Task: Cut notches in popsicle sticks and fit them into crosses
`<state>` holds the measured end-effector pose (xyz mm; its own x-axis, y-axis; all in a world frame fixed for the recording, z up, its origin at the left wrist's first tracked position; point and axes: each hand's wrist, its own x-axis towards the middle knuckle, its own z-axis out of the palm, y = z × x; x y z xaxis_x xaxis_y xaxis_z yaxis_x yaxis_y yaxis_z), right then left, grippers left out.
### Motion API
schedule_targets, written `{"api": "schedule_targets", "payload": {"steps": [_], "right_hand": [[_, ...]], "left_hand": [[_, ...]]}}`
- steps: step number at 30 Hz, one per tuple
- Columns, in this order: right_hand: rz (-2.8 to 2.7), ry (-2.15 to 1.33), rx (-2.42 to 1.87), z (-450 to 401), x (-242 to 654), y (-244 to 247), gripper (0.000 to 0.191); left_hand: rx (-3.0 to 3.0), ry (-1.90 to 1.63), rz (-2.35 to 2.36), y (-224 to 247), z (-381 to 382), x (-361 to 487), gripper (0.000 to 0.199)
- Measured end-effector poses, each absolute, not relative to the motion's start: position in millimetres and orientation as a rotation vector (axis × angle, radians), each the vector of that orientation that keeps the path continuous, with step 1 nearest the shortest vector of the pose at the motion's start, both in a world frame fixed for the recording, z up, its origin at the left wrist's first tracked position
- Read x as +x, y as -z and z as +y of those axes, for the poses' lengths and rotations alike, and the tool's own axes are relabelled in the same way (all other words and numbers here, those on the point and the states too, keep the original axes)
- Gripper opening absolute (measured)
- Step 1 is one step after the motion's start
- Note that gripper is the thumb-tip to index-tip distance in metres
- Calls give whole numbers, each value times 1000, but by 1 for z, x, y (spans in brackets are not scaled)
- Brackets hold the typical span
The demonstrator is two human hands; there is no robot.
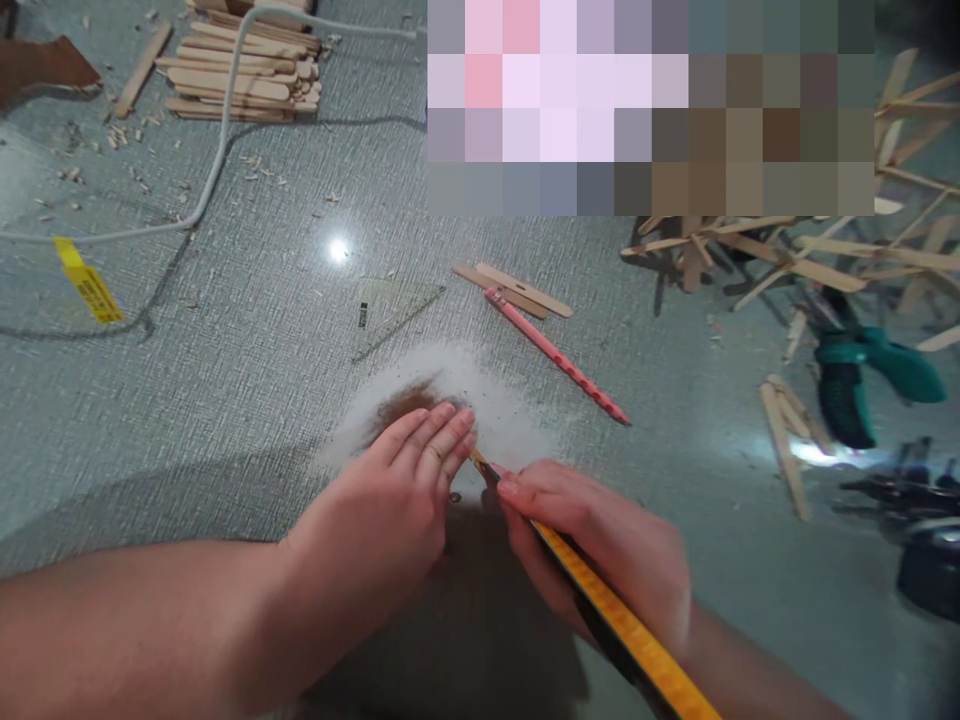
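Observation:
My left hand (409, 480) rests palm down beside a patch of white powder (495, 385) with a brown smear (405, 405) on it. Its fingers are stretched out side by side, and its thumb is hidden. In my right hand (600, 540) is a long yellow and black tool (622, 610), pinched near its narrow tip. The tip reaches the fingertips of my left hand; whether they touch is unclear. Just behind the powder lie a clear set square (397, 320), a pink pencil (559, 355) and two wooden sticks (525, 290).
A stack of wooden sticks (240, 70) lies at the back left, near a white cable (225, 130) with a yellow tag (88, 280). On the right are a stick structure (795, 255), green-handled pliers (847, 390) and dark objects (930, 570). Wood chips are scattered about.

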<state>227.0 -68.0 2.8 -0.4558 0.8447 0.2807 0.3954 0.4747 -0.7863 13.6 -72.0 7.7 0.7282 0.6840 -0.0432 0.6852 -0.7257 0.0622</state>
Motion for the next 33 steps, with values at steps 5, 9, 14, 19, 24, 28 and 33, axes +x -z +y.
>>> {"api": "schedule_targets", "payload": {"steps": [5,9,14,19,24,28,33], "right_hand": [[-2009,-846,-1015,-65,231,1,30],[-2049,-819,-1033,-63,232,1,26],[-2049,-843,-1061,-64,230,2,28],[-2082,-827,-1034,-63,229,0,29],[-2061,-821,-1064,-64,229,2,28],[-2050,-815,-1060,-66,228,3,28],[-2028,-840,-1052,-66,224,-1,29]], "left_hand": [[2852,-14,1100,-6,-71,13,76],[2836,-17,1106,-5,-72,14,79],[2832,-5,1103,-6,-73,15,80],[2822,15,1102,-7,-72,15,82],[2801,32,1099,-7,-72,15,84],[2795,15,1093,-6,-72,14,82],[2820,27,1116,-6,-73,15,71]]}}
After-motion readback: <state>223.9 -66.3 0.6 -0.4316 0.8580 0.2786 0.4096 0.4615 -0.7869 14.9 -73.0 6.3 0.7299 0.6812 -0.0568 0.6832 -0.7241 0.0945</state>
